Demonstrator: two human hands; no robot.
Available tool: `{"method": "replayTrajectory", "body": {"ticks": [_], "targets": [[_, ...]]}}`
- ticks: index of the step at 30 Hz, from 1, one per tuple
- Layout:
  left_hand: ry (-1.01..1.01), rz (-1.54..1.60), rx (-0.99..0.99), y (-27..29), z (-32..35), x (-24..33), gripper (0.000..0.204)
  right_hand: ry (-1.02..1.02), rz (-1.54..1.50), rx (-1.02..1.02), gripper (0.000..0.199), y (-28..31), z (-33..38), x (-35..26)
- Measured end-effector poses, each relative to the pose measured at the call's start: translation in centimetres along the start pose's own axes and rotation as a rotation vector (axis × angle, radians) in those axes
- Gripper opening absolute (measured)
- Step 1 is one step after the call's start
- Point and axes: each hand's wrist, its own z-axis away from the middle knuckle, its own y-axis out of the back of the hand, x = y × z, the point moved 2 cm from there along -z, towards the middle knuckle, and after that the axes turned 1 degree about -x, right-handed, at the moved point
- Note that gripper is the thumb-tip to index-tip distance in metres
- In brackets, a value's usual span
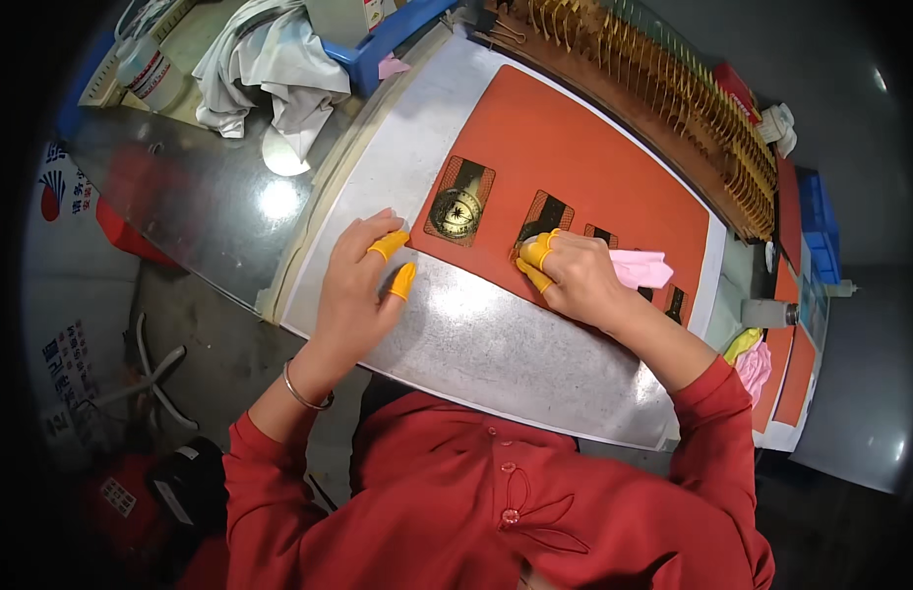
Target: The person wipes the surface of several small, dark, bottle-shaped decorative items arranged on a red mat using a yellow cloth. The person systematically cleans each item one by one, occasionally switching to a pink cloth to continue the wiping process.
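My left hand [353,280] rests on the left edge of the orange mat [614,128] and the grey board, with thumb and fingers apart and nothing in it. Yellow finger cots cover some fingertips on both hands. My right hand [578,270] is closed, its fingertips pressed down on the lower end of a black and gold card [550,211]. A pink cloth [641,267] sticks out from under its far side and seems bunched in the palm. Left of that card lies another black and gold card [459,202] with a round emblem. More small dark cards [601,236] lie to the right, partly hidden.
A wooden rack [663,79] of many gold-coloured pieces lines the back of the board. White rags [270,69] and a white bottle [152,74] sit at far left by a blue bin rim [378,49]. A grey bottle [768,314] and pink cloth [755,372] are at right.
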Motion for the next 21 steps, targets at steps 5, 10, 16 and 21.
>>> {"method": "replayTrajectory", "body": {"ticks": [5, 10, 16, 21], "targets": [[-0.013, -0.013, 0.006, 0.1, 0.0, 0.1, 0.03, 0.022, 0.075, 0.057, 0.009, 1.0, -1.0, 0.8], [-0.011, 0.006, 0.019, -0.1, -0.1, 0.0, 0.03, -0.008, 0.076, 0.102, 0.009, 0.9, -0.8, 2.4], [0.003, 0.025, 0.021, -0.1, 0.0, 0.2, 0.029, 0.05, 0.093, 0.019, 0.012, 0.9, 0.3, 1.3], [-0.007, -0.012, 0.018, -0.1, 0.0, 0.4, 0.029, 0.085, 0.036, 0.019, 0.011, 1.0, 0.5, 1.0]]}}
